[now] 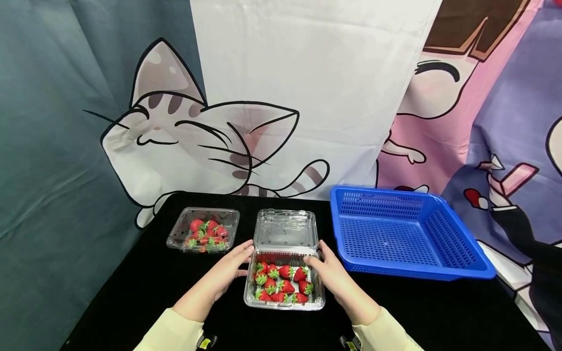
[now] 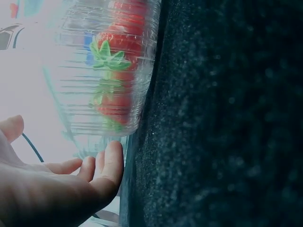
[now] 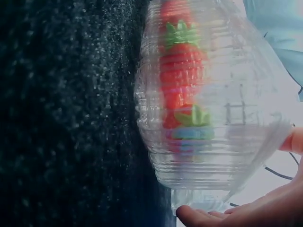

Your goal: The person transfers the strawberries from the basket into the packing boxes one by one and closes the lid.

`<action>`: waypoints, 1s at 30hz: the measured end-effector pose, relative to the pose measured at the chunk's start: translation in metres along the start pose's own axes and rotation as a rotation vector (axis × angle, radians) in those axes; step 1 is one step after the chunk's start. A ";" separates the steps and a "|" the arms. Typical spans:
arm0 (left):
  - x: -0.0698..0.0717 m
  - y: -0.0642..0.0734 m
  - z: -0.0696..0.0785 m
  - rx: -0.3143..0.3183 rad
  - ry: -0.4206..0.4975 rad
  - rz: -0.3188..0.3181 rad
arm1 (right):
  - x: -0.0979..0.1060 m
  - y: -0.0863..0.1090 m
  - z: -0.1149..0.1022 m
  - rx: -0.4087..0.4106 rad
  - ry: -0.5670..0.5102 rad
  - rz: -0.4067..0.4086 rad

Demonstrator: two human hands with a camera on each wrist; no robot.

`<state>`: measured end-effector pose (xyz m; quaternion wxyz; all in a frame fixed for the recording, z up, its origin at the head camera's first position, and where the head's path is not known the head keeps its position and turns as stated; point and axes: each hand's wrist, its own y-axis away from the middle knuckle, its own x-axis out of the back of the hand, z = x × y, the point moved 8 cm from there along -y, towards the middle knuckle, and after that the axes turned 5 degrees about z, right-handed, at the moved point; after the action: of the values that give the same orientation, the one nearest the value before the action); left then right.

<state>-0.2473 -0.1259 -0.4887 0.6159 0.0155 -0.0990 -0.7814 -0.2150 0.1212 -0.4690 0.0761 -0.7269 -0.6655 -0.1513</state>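
A clear plastic clamshell box (image 1: 284, 305) stands on the black cloth in front of me, its lid (image 1: 285, 229) folded back. Several red strawberries (image 1: 286, 286) with green leaves lie inside in rows. At the box's back left corner is my left hand (image 1: 228, 273), fingertips right at the edge; the left wrist view shows its fingers (image 2: 112, 161) loosely extended and the thumb apart. My right hand (image 1: 331, 275) holds the back right corner, thumb over the rim and fingers outside. Through the ribbed wall, strawberries (image 3: 182, 71) show in the right wrist view.
Another clear clamshell box (image 1: 177, 236), closed over several strawberries, sits to the left. A blue perforated plastic basket (image 1: 414, 271) stands at the right. Behind the black-covered table (image 1: 158, 302) hangs a printed cloth (image 1: 325, 97) with cartoon figures.
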 end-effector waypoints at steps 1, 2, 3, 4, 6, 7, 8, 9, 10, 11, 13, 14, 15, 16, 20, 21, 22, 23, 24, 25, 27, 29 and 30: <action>0.000 0.000 0.000 -0.003 0.009 0.003 | 0.000 0.000 0.000 -0.003 -0.009 -0.003; 0.001 0.001 0.001 -0.004 0.016 0.006 | 0.000 0.000 0.000 -0.003 -0.023 -0.007; 0.001 0.001 0.001 -0.008 0.019 0.006 | 0.000 0.001 -0.001 0.000 -0.031 -0.009; 0.001 0.001 0.002 -0.010 0.022 0.007 | 0.000 0.001 -0.001 0.009 -0.033 -0.007; 0.001 0.001 0.004 -0.020 0.022 0.002 | -0.001 0.003 -0.003 0.039 -0.041 -0.003; 0.001 0.001 0.005 -0.025 0.021 0.002 | -0.002 0.003 -0.005 0.051 -0.051 -0.004; 0.001 0.001 0.005 -0.027 0.020 0.003 | -0.003 0.004 -0.006 0.065 -0.059 -0.007; 0.001 0.002 0.006 -0.031 0.019 0.003 | -0.003 0.005 -0.007 0.080 -0.057 -0.004; 0.001 0.002 0.006 -0.034 0.018 0.005 | -0.003 0.005 -0.008 0.095 -0.050 0.001; 0.001 0.002 0.007 -0.040 0.015 0.006 | -0.004 0.006 -0.008 0.108 -0.040 0.006; 0.001 0.002 0.007 -0.048 0.009 0.012 | -0.004 0.006 -0.009 0.126 0.002 0.020; 0.001 0.002 0.007 -0.051 0.004 0.012 | -0.004 0.007 -0.010 0.136 0.033 0.029; 0.001 0.002 0.008 -0.055 0.000 0.008 | -0.004 0.007 -0.010 0.141 0.065 0.034; 0.001 0.002 0.008 -0.062 -0.010 0.003 | -0.004 0.008 -0.010 0.145 0.091 0.033; -0.001 0.002 0.009 -0.085 -0.056 -0.026 | -0.008 0.011 -0.010 0.138 0.148 -0.010; -0.001 0.003 0.010 -0.094 -0.073 -0.031 | -0.009 0.012 -0.010 0.135 0.159 -0.020; -0.002 0.003 0.010 -0.103 -0.090 -0.033 | -0.010 0.013 -0.010 0.135 0.166 -0.029; -0.002 0.004 0.011 -0.110 -0.102 -0.033 | -0.010 0.014 -0.010 0.135 0.173 -0.036; -0.002 0.004 0.012 -0.118 -0.117 -0.026 | -0.010 0.015 -0.011 0.140 0.180 -0.039; -0.002 0.005 0.013 -0.129 -0.132 -0.018 | -0.010 0.016 -0.012 0.144 0.185 -0.040; -0.001 0.005 0.015 -0.143 -0.157 0.001 | -0.010 0.017 -0.013 0.151 0.198 -0.038; 0.000 0.005 0.016 -0.157 -0.167 0.025 | -0.010 0.017 -0.014 0.164 0.204 -0.026; 0.001 0.005 0.016 -0.158 -0.166 0.038 | -0.010 0.017 -0.014 0.173 0.205 -0.015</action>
<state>-0.2452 -0.1255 -0.4716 0.6196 -0.1000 -0.0880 -0.7735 -0.2005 0.1062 -0.4577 0.2050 -0.6934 -0.6702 -0.1676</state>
